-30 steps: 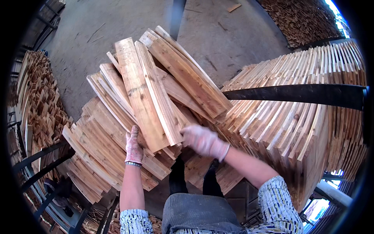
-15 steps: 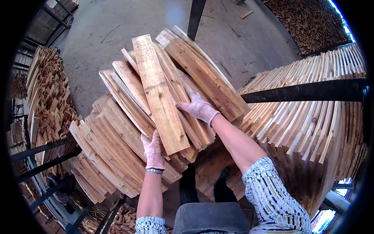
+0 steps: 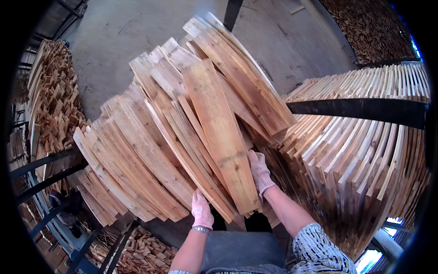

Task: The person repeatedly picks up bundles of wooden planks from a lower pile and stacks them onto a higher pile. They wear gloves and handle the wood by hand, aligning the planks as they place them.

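A bunch of long, flat wooden boards (image 3: 169, 118) lies on a wide fanned pile before me, with one broad board (image 3: 221, 137) on top, slanting down toward my body. My left hand (image 3: 202, 211), in a pale pink glove, grips the near left side of the bunch, its fingers along a board's edge. On the other side my right hand (image 3: 261, 172), gloved alike, holds the right edge of the broad board near its near end. The fingertips beneath the boards are hidden. More boards (image 3: 132, 155) fan out to the left, and others (image 3: 246, 82) lean on the right.
Stacked boards (image 3: 351, 155) stand at the right behind a dark metal bar (image 3: 360, 109). Wood pieces (image 3: 57, 105) are heaped at the left beside dark rails (image 3: 45, 164). A dark post (image 3: 232, 13) rises beyond the pile from the concrete floor (image 3: 123, 41). Near my lap is a grey surface (image 3: 244, 251).
Both hands have moved nearer my body, and the broad board has come with them, down and to the right. My right hand has shifted from the boards' upper faces to the broad board's edge.
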### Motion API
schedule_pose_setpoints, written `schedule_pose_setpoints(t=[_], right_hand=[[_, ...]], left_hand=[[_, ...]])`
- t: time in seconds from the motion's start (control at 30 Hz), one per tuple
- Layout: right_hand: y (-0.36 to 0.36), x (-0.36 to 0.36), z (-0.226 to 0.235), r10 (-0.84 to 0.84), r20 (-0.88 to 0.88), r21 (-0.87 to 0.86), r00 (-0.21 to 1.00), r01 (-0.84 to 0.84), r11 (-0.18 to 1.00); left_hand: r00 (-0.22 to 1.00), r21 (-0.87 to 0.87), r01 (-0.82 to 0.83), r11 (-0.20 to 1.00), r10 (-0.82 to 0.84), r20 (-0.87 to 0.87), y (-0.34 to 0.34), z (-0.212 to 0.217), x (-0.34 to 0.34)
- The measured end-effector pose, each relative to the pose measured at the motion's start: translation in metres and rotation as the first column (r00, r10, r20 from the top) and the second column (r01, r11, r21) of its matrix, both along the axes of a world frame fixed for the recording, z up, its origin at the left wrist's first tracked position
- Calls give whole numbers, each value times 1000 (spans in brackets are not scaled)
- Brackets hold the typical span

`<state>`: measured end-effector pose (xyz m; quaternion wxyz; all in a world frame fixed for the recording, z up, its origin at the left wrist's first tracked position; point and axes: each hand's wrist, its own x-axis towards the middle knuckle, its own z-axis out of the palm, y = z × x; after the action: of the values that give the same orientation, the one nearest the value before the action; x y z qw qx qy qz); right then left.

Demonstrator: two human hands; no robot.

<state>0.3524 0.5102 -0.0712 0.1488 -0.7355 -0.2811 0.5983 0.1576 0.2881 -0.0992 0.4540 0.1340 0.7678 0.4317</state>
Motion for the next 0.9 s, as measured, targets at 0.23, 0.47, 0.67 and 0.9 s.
schedule_pose_setpoints(t=[0.23,0.47,0.67,0.9], right_hand=[[17,10,-3,48,-250,-325,967,-131,937],[-17,27,3,2,-561,-328,828,-224,917],[-122,87,113,-99,-635,-433,766,-248,867],[-133,91,55,-129,-755,-374,643,-261,890]], left_hand=[[536,-233,-527,817,532,655,-12,15,49],[457,-213,-443,871,423,782,-18,30,66],[579,-261,-113,959,277,767,-62,210,74],[412,-116,-456,883,325,851,-45,91,45]])
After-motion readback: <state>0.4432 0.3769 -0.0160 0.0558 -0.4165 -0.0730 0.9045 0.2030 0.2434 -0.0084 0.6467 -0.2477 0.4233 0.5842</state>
